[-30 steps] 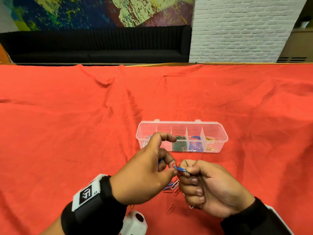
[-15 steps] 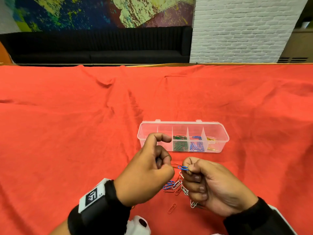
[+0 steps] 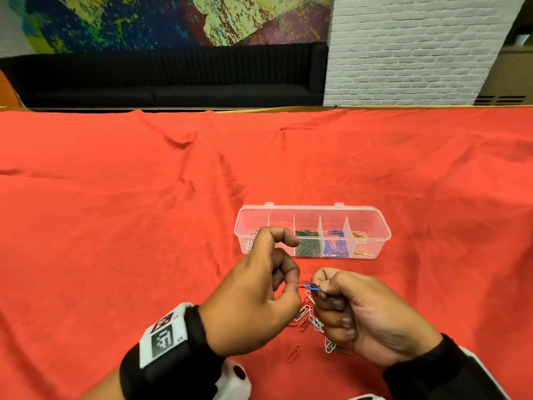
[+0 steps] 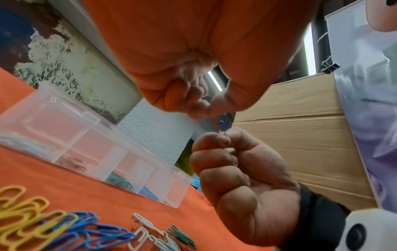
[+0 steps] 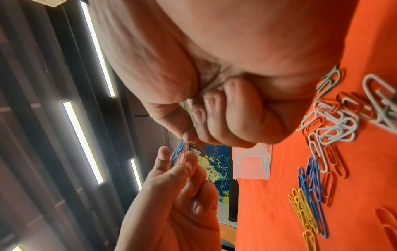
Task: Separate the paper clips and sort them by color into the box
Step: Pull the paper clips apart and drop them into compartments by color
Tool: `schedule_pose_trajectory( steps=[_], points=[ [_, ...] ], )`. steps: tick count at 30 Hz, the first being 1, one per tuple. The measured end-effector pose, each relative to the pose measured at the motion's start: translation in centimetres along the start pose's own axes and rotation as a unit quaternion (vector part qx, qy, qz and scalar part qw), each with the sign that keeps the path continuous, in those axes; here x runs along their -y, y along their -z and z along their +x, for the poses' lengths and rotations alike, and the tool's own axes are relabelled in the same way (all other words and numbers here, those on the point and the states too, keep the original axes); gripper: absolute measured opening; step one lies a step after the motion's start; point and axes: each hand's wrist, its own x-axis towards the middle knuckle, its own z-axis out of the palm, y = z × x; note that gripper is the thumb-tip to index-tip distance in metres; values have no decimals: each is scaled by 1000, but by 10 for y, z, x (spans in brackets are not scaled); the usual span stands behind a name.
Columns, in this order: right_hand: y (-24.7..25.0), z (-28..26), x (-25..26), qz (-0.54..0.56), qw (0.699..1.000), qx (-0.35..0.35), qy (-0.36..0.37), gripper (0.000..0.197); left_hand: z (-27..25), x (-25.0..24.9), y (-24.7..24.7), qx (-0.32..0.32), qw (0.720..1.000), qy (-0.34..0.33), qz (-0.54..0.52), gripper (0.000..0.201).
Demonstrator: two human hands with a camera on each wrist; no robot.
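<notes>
Head view, box: a clear plastic box (image 3: 313,209) sits on the red cloth (image 3: 115,226) at about 12 o'clock from the hands, lid off, five compartments in a row.
Head view, contents: white clips (image 3: 248,244) at the far left end; the next cell is hidden behind the left hand; then green clips (image 3: 307,248), blue clips (image 3: 334,249) and yellow clips (image 3: 360,235) at the right end.
Head view, hands: left hand (image 3: 253,301) and right hand (image 3: 372,316) meet over the cloth, each pinching one end of a linked pair, a blue clip (image 3: 311,286) joined to a red clip (image 3: 301,284).
Head view, loose pile: mixed clips (image 3: 310,317) lie on the cloth just below the hands, at 6 o'clock from the box.
Left wrist view, fingers: thumb and fingertip of the left hand (image 4: 193,95) are pressed together on the pair, the blue clip (image 4: 223,124) running down to the curled right hand (image 4: 242,183).
Left wrist view, box: the box (image 4: 90,152) lies at 9 o'clock, green and blue visible in its near cells.
Right wrist view, fingers: the right hand (image 5: 214,118) is curled tight, thumb clamping the blue clip (image 5: 177,151); the left hand (image 5: 176,195) pinches the red clip (image 5: 182,158).
Right wrist view, cloth: yellow, blue, red and white clips lie scattered at 3 o'clock.
</notes>
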Motion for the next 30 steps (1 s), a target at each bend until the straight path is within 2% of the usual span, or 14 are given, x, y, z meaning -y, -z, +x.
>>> schedule_pose_trajectory(
  steps=[5, 9, 13, 19, 23, 26, 30],
  points=[
    [3, 0, -3, -37, 999, -22, 9, 25, 3, 0, 1, 28, 996, -38, 80, 50],
    [2, 1, -2, -70, 997, -23, 37, 14, 4, 1, 4, 52, 987, -62, 140, 51],
    [4, 0, -2, -84, 994, -32, 54, 13, 3, 2, 7, 73, 979, -74, 176, 54],
    [0, 1, -4, -133, 985, -69, 87, 14, 2, 3, 9, 75, 975, -88, 189, 55],
    [-9, -2, -1, -249, 950, -108, 152, 12, 2, 4, 9, 52, 976, -86, 193, 58],
    [-11, -3, 0, -301, 929, -123, 175, 20, 0, 5, 9, 39, 980, -77, 181, 60],
    [-20, -6, 1, -287, 935, -106, 181, 19, -2, 6, 6, 16, 991, -56, 119, 59]
  ],
)
